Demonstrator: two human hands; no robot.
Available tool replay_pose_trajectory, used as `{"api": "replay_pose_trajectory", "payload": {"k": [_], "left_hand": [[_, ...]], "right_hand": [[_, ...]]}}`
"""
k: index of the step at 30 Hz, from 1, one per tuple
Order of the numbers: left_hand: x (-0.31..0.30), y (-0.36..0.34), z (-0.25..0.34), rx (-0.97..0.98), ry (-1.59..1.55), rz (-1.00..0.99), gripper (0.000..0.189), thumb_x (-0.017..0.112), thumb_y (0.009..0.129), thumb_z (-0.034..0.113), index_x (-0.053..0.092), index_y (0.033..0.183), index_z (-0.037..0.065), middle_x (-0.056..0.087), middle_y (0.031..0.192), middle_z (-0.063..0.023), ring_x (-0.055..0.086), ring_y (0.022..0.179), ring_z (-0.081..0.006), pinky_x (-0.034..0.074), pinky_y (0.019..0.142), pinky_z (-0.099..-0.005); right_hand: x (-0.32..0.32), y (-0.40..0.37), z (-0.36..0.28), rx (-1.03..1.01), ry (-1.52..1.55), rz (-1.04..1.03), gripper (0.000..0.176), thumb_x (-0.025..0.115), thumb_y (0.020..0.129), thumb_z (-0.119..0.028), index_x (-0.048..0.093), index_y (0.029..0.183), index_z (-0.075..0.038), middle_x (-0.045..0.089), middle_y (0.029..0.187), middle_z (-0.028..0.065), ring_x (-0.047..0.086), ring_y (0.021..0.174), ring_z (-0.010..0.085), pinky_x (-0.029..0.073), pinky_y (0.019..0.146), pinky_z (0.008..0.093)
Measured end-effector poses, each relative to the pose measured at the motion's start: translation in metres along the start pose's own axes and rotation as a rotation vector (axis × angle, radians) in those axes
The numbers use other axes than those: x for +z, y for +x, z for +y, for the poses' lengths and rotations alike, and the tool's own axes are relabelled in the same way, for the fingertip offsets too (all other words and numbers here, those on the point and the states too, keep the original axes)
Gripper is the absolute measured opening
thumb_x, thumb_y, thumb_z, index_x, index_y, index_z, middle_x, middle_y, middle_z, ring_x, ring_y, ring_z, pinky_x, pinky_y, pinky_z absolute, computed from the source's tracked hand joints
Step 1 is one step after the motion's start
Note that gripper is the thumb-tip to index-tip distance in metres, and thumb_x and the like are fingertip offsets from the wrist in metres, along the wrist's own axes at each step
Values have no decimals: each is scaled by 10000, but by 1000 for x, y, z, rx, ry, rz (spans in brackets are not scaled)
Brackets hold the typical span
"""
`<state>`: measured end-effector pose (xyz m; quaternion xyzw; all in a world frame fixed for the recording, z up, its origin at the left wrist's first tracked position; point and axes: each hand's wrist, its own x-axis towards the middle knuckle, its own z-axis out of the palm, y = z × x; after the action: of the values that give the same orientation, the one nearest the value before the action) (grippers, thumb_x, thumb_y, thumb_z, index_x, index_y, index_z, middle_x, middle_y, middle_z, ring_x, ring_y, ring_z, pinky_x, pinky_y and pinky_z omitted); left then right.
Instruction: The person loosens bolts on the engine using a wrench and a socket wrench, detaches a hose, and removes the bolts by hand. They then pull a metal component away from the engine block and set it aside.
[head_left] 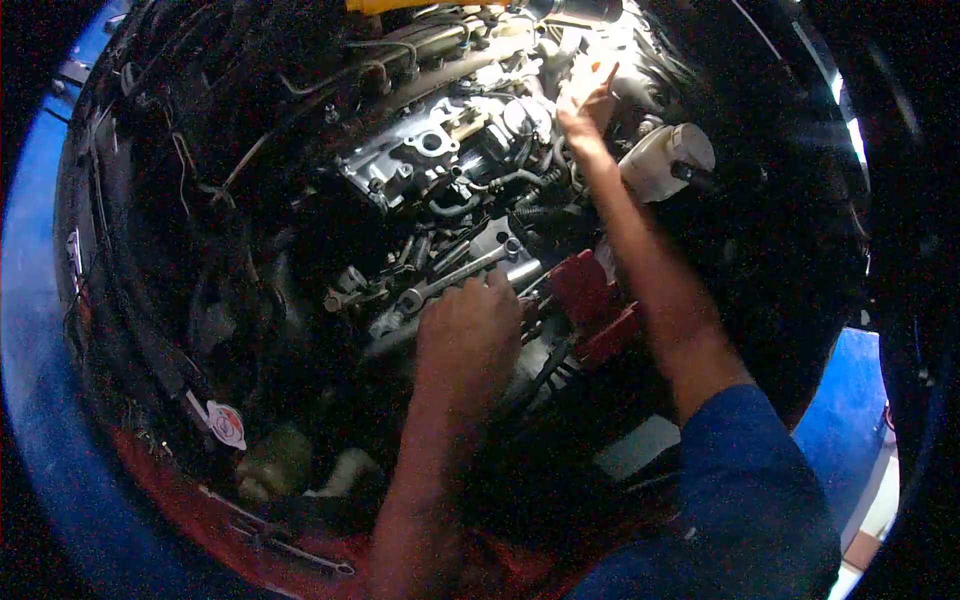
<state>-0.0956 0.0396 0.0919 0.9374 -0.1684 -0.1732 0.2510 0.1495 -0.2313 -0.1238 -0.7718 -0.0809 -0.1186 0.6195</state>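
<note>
My left hand (470, 320) is closed, its fingers curled at the edge of a group of metal tools in the engine bay. Just beyond its knuckles lies a combination wrench (460, 272), and by its fingertips is a shiny metal cylinder (523, 271). Whatever the fingers grip is hidden behind the hand. Farther in, my right hand (588, 105) reaches into strong light beside the top of the engine (420, 150). Glare washes out its fingers, so their hold cannot be made out. A white reservoir with a cap (655, 165) stands right of that wrist.
A yellow-and-black work lamp (430, 5) hangs at the top edge. Red blocky parts (585, 290) sit between my arms. Near the front rim are a round label (227, 425) and another wrench (300, 550) on the red body edge. Hoses and pipes run across the bay.
</note>
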Motion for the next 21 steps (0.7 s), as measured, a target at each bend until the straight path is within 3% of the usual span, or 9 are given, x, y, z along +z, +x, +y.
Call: {"api": "replay_pose_trajectory", "payload": {"k": [3,4,6,7,10,12,18,20,21], "left_hand": [[-8,0,5,-9,19,-44,290,567,898,256,572,963,-26,647,828,-195,659,782,-351,522,680,-462],[-9,1,6,-1,43,-51,286,568,897,254,571,963,-25,647,829,-195,660,786,-352,522,682,-462],[-7,2,5,7,84,-70,280,570,896,250,570,962,-22,648,830,-194,661,794,-354,523,687,-463],[-7,3,3,17,70,-63,281,568,898,252,570,962,-21,649,835,-195,662,797,-354,524,690,-463],[-1,0,0,22,27,-34,282,563,902,257,571,963,-18,651,843,-195,663,801,-355,526,694,-461],[-2,-1,2,35,17,2,279,560,902,254,573,966,-17,652,841,-193,664,799,-355,528,693,-458],[-5,2,6,-18,53,-69,233,557,898,215,578,958,-10,655,856,-199,661,805,-354,524,702,-459],[-3,0,3,26,29,-10,263,576,890,237,553,961,-15,627,808,-205,638,753,-373,516,657,-471],[-2,-2,1,47,15,13,280,586,887,248,541,963,-18,612,784,-208,627,727,-383,512,635,-477]], "right_hand": [[36,-11,-115,-286,-746,273,191,450,888,-60,538,1057,-64,595,835,164,597,818,337,483,712,397],[40,-21,-112,-585,-745,211,297,459,824,28,520,1090,-91,592,842,183,594,840,385,491,679,427],[41,-29,-125,-679,-778,61,349,482,782,83,521,1085,-87,593,826,170,605,809,362,490,662,428],[39,-26,-115,-434,-1017,150,313,484,806,37,511,1097,-75,592,927,162,610,830,333,494,675,428],[13,-9,-85,25,-525,162,288,465,828,9,505,1103,-65,585,928,185,601,841,353,490,699,436],[7,-1,-67,20,-353,99,274,452,842,-10,501,1107,-59,581,929,200,596,848,366,488,715,442],[39,-17,-110,-598,-691,152,241,424,875,-49,487,1108,-36,573,880,230,584,827,396,489,707,443],[40,-8,-129,65,-865,285,234,425,882,-49,487,1106,-29,587,945,231,594,800,385,499,703,432],[40,2,-144,54,-696,435,296,422,887,-46,456,1180,-19,620,985,198,619,776,347,507,694,405]]}}
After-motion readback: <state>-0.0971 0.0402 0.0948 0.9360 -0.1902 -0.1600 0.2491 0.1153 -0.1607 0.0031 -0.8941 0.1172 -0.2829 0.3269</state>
